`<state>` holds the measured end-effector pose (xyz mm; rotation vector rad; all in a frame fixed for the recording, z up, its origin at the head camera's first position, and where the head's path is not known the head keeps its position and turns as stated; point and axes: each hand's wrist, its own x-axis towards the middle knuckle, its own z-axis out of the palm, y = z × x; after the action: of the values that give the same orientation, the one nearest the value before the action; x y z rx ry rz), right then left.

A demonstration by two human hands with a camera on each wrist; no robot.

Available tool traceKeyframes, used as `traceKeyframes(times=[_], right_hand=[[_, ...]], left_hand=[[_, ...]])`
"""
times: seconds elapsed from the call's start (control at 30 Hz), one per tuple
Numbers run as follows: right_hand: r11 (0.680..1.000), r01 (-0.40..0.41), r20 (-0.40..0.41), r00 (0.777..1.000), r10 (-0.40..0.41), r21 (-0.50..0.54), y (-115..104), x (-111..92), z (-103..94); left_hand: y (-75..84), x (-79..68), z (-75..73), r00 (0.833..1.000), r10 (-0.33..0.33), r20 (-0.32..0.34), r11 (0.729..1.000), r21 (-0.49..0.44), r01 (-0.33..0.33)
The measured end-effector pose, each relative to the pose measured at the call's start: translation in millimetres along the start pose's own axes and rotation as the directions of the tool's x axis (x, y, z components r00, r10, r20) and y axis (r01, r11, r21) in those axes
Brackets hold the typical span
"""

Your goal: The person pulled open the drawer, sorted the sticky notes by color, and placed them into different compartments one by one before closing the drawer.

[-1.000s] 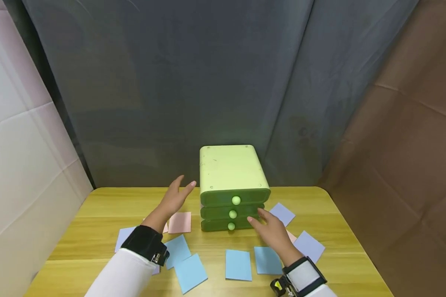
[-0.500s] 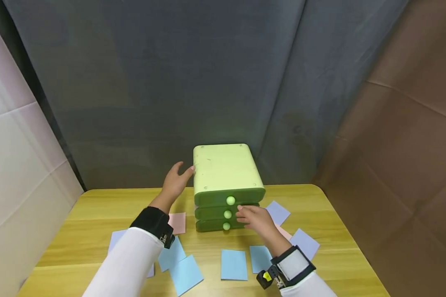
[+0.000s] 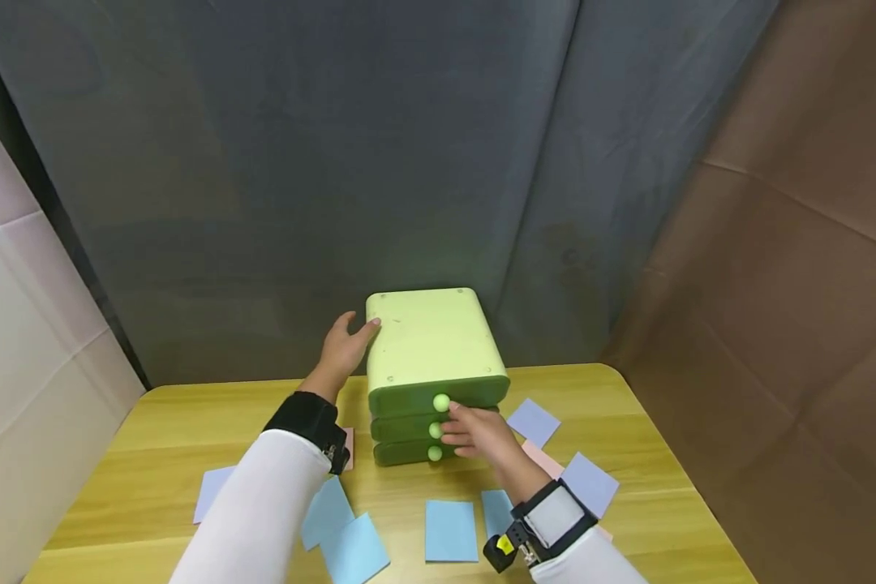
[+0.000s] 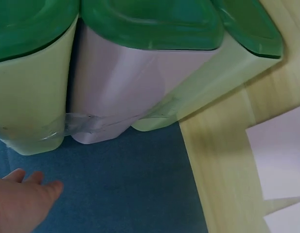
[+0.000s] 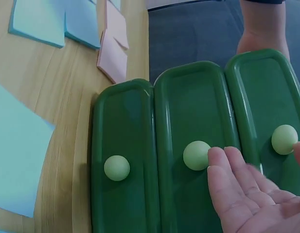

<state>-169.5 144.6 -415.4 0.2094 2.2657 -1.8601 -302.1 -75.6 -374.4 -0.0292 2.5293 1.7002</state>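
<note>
A small desktop drawer box (image 3: 434, 337) with a pale green top and three dark green drawer fronts stands on the table. My left hand (image 3: 342, 349) is spread at its left side, thumb at the upper left edge; in the left wrist view its fingers show beside the box's taped side. In front, my right hand (image 3: 482, 438) reaches to the knobs with fingers fairly straight. Its thumb is right at the top knob (image 3: 441, 403), and its fingertips overlap the middle knob (image 5: 196, 155). The bottom knob (image 5: 116, 168) is free of the hand. All three drawers look closed.
Blue sticky notes (image 3: 450, 531) lie in front of the box. Lilac notes (image 3: 590, 484) and a pink note (image 3: 543, 459) lie to the right, partly behind the right arm. Another lilac note (image 3: 212, 492) lies at left. A dark curtain (image 3: 299, 162) hangs behind the table.
My left hand has moved up and forward to the box's upper left edge. The right hand has moved left from the drawers' right side to the knobs. The view has shifted slightly.
</note>
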Motion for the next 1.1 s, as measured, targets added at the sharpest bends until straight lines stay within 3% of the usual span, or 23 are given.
traceKeyframes(times=[0.2, 0.53, 0.8, 1.1], right_hand=[[0.998, -0.013, 0.079, 0.997, 0.007, 0.065, -2, -4, 4.9], [0.996, -0.012, 0.127, 0.992, 0.000, 0.090, -12, -4, 13.7], [0.994, -0.023, 0.190, 0.982, 0.002, 0.104, -15, -3, 20.6], [0.995, -0.027, 0.194, 0.981, 0.007, 0.099, -16, -5, 27.4]], left_hand=[[5.2, 4.7, -5.1, 1.000, -0.010, -0.017, 0.999, -0.039, 0.009], [6.1, 15.6, -10.5, 0.998, -0.028, -0.056, 0.998, -0.063, 0.024], [1.6, 15.7, -16.9, 1.000, -0.020, -0.010, 0.998, -0.065, 0.019], [6.2, 16.7, -25.6, 0.998, 0.005, 0.064, 0.999, -0.032, -0.003]])
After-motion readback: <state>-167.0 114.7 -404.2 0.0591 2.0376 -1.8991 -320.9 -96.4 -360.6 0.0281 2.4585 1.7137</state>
